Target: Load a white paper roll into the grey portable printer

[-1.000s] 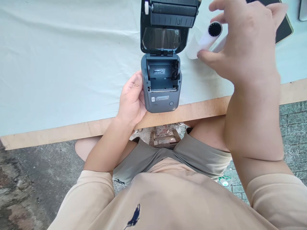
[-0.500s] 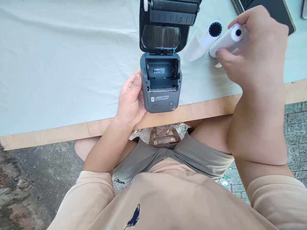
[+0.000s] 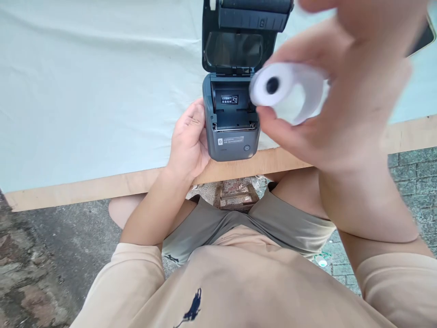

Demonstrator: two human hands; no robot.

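Observation:
My left hand [image 3: 189,141] is closed round the left side of a dark grey label printer [image 3: 234,143] at the table's front edge. The printer's lid [image 3: 235,50] is swung fully back, and its paper bay shows a small printed label but no roll. Between thumb and fingers, my right hand [image 3: 348,86] grips a white paper roll [image 3: 261,89] with a black core hole facing me. A loose curl of paper hangs off the roll. The roll is held above the printer's right side and covers the right edge of the bay.
A pale cloth [image 3: 102,91] covers the table, with a bare wooden front edge [image 3: 136,182]. Part of a dark flat device [image 3: 423,38] shows at the upper right, behind my right hand. My legs are under the table edge, above paved ground [image 3: 413,182].
My right hand has lifted the paper roll from the table and brought it left and nearer, beside the open printer. It now hides the second roll. My left hand has stayed on the printer.

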